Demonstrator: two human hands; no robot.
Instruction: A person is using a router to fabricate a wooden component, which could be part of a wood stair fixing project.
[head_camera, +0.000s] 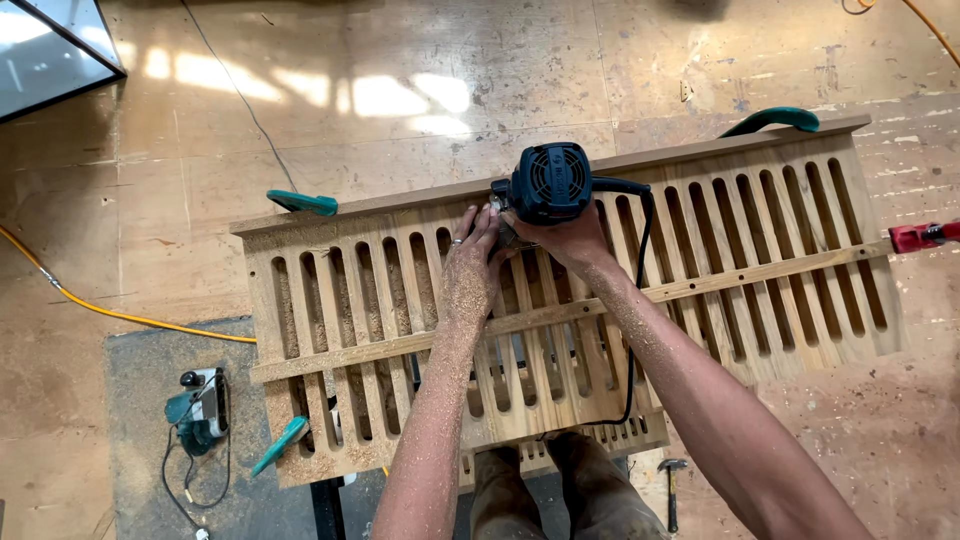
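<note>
Both hands grip the blue router (550, 182) at upper centre of the slotted wooden panel (760, 290): left hand (470, 270) fingers curled at its base, right hand (565, 240) wrapped beneath. Sawdust-coated skin could slip; the black cord (638, 300) crossing the slots could snag.

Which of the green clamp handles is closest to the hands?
The green clamp handle at the panel's far edge, just beyond the left hand. The other two sit at the panel's near-left corner and far-right end, both farther off.
</note>
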